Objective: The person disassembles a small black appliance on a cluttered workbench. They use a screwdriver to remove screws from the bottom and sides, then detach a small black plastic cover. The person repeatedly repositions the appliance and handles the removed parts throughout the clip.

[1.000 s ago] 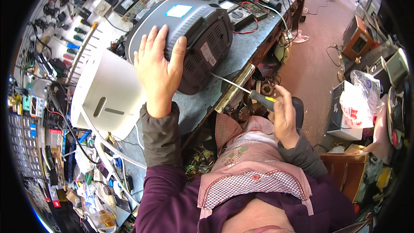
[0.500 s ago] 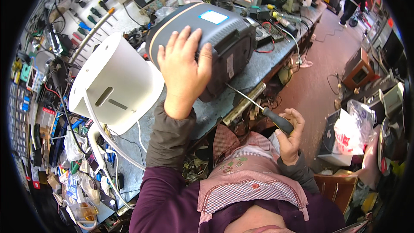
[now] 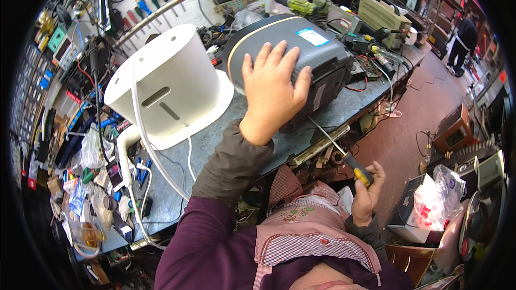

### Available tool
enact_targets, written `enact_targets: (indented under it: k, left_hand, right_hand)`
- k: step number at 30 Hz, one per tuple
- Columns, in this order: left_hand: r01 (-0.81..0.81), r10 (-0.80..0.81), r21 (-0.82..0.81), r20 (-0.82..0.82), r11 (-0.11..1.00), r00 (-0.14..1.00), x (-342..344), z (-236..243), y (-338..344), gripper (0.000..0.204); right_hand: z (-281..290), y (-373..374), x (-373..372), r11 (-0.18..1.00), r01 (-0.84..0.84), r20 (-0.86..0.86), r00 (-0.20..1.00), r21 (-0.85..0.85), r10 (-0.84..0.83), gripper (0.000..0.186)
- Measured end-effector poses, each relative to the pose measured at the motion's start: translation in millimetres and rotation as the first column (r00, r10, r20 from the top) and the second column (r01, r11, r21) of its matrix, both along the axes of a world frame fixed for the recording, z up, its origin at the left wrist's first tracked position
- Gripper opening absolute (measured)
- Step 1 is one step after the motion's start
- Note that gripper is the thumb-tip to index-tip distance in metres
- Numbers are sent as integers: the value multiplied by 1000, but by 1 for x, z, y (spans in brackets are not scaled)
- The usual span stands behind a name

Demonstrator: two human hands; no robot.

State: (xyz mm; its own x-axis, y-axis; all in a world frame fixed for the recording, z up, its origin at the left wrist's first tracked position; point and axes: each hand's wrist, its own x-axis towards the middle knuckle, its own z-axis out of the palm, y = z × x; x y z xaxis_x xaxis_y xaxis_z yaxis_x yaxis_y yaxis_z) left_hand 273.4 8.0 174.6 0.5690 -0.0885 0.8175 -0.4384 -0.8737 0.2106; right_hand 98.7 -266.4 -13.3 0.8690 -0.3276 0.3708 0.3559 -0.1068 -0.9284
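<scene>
A dark grey rounded appliance with a pale trim line and a blue-white label lies on the bench, its black vented side toward me. My left hand rests flat on its casing, fingers spread. At the lower right, my right hand has its fingers round the black-and-yellow handle of a screwdriver. The shaft points up and left to the lower edge of the appliance, where I cannot tell exactly what the tip touches. Left of the appliance stands a white oval housing with two slots and a pale hose.
The blue-grey bench carries tools, cables and small parts at its left end. A green drill and a beige instrument are at the back. On the floor at right are a wooden box and plastic bags. A person stands far off.
The view has swung, so the bench things sit farther right. The screwdriver's handle has turned in my right hand, showing more yellow. My left hand stays on the appliance.
</scene>
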Motion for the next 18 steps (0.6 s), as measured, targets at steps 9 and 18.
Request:
enact_targets:
  k: [9,18]
  left_hand:
    - [47,-44,-27,91,999,995,-2,-6,-7,48]
    - [68,-63,-32,130,997,989,-1,-6,-3,45]
  right_hand:
    - [-13,1,6,998,51,44,998,41,-53,51]
    - [-7,7,6,988,55,-20,998,146,-53,53]
